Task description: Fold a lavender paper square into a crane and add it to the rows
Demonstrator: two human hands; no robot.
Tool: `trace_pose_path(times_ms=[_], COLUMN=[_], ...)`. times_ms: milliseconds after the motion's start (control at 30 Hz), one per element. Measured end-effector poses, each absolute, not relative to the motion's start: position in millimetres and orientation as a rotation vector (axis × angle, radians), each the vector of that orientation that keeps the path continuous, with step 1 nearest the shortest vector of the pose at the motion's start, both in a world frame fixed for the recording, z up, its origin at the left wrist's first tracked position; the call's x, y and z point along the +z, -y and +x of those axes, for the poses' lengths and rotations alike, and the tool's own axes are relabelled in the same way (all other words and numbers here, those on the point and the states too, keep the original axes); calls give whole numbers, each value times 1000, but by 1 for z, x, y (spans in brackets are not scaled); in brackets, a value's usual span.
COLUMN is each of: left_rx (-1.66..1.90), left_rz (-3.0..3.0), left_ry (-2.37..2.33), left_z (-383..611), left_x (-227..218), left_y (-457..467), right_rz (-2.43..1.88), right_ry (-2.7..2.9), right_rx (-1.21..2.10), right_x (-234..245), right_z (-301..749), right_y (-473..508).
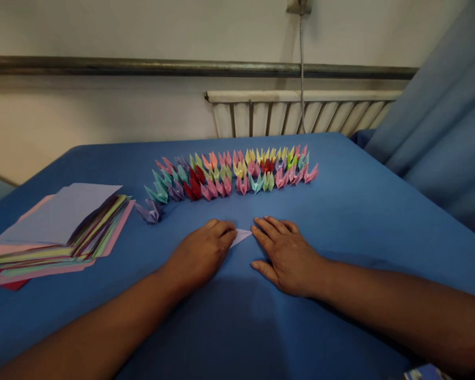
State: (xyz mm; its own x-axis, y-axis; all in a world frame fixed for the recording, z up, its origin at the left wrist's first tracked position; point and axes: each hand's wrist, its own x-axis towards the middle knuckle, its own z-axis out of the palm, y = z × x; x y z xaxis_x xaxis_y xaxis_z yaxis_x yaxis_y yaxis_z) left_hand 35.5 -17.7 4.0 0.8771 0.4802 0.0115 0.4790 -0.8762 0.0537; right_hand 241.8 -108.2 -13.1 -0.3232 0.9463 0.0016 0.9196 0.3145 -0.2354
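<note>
A small piece of folded pale lilac paper (pixel 242 235) lies on the blue tabletop between my hands, narrowing to a point on its right. My left hand (pixel 201 250) has its fingers curled over the paper's left part and hides it. My right hand (pixel 287 254) rests palm down with fingers stretched and thumb apart; its fingertips meet the pointed end of the paper. Beyond both hands stand rows of colourful origami cranes (pixel 224 187), with a lilac crane (pixel 149 212) at the near left end.
A fanned stack of coloured paper sheets (pixel 63 216) lies on the left of the blue table (pixel 364 211). Behind it are a wall rail (pixel 162 67) and a white radiator (pixel 261 96). A blue curtain (pixel 447 111) hangs at right. Part of a printed object (pixel 427 372) shows bottom right.
</note>
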Motion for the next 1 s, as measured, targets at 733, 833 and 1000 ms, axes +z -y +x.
trace_pose_path(times_ms=[733, 833, 1000], left_rx=[68, 49, 15], left_rz=[2959, 2960, 2992], left_ry=[-822, -812, -808], left_z=[33, 33, 35], left_x=[3, 3, 4], left_y=[20, 20, 19], right_rz=[-1736, -1740, -1652], right_ry=[2420, 2377, 2439], right_rx=[223, 240, 312], right_x=[-12, -14, -12], right_z=[241, 242, 243], right_y=[108, 106, 100])
